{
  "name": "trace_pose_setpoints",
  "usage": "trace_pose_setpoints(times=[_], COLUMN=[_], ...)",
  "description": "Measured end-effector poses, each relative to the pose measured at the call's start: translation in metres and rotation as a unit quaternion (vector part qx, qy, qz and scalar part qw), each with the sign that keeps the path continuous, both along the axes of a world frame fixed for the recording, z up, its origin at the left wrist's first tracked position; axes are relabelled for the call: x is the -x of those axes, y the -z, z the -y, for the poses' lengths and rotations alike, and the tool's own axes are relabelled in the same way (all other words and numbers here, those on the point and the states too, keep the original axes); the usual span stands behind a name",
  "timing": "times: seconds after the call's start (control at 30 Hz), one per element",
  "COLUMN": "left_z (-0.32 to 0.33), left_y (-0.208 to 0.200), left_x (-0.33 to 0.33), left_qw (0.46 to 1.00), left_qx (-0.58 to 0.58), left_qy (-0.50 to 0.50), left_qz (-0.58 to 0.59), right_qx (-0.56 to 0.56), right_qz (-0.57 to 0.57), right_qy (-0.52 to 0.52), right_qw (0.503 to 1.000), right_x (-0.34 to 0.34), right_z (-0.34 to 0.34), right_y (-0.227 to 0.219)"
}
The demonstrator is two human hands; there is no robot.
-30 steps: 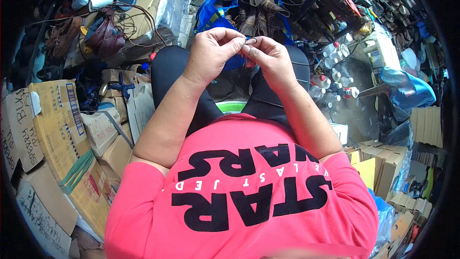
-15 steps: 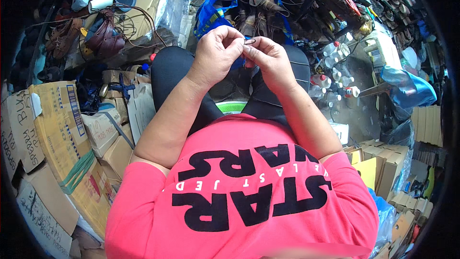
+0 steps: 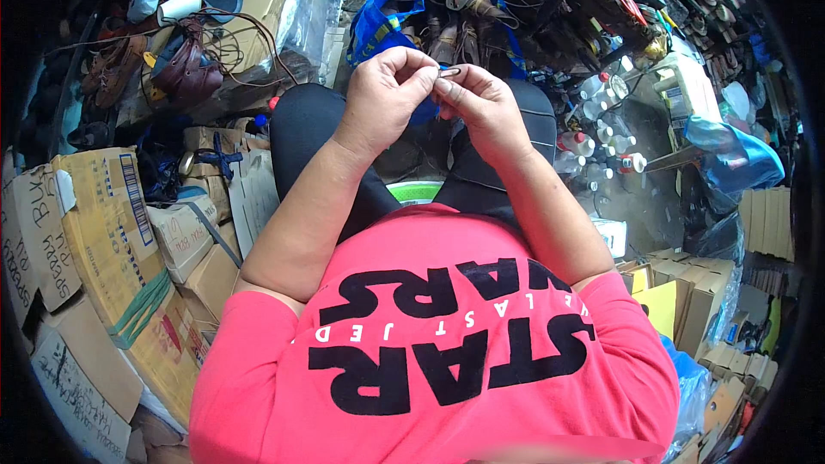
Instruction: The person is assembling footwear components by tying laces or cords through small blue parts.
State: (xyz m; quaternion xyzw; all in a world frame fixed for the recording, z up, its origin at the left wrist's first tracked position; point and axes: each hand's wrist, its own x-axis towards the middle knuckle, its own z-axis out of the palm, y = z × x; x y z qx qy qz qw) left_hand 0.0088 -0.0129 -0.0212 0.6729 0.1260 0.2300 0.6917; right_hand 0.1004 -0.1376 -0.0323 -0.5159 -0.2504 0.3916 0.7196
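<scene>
In front of my knees, my left hand (image 3: 388,93) and my right hand (image 3: 483,103) meet fingertip to fingertip. Both are closed in a pinch. A small thin dark loop (image 3: 452,73), like a bit of cord or lace, shows at the right hand's thumb and finger. What the left fingertips grip is mostly hidden, though a speck of blue shows between the hands. Just beyond them stands a blue bag (image 3: 368,27) holding brown leather-like pieces (image 3: 471,2). The loop is too small to make out fully.
Cardboard boxes (image 3: 107,206) crowd the left side. Maroon leather pieces (image 3: 187,69) and a white roll (image 3: 180,6) lie at the far left. Several plastic bottles (image 3: 576,144) stand on the right, near a blue cloth (image 3: 737,159). A green-rimmed thing (image 3: 404,191) shows between my legs.
Both hands stay almost in place, pinched together. The small loop has shifted slightly at the right fingertips, and a bit of blue now shows beside it.
</scene>
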Motion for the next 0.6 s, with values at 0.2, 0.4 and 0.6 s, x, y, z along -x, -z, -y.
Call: trace_pose_setpoints(times=[0.2, 0.4, 0.6], left_z=[-0.0028, -0.0046, -0.0051], left_y=[-0.0066, -0.0064, -0.0074], left_x=[0.0028, 0.0022, 0.0027], left_qw=[0.999, 0.998, 0.998], left_qx=[0.051, 0.055, 0.056], left_qy=[0.018, 0.027, 0.039], left_qz=[-0.005, 0.007, 0.004], right_qx=[0.007, 0.001, 0.004], right_qz=[-0.005, -0.002, -0.002], right_qy=[-0.001, -0.019, -0.024], right_qw=[1.0, 1.0, 1.0], right_x=[0.0006, -0.0005, -0.0015], right_z=[0.0001, 0.0002, 0.0006], right_y=[-0.0048, -0.002, -0.0001])
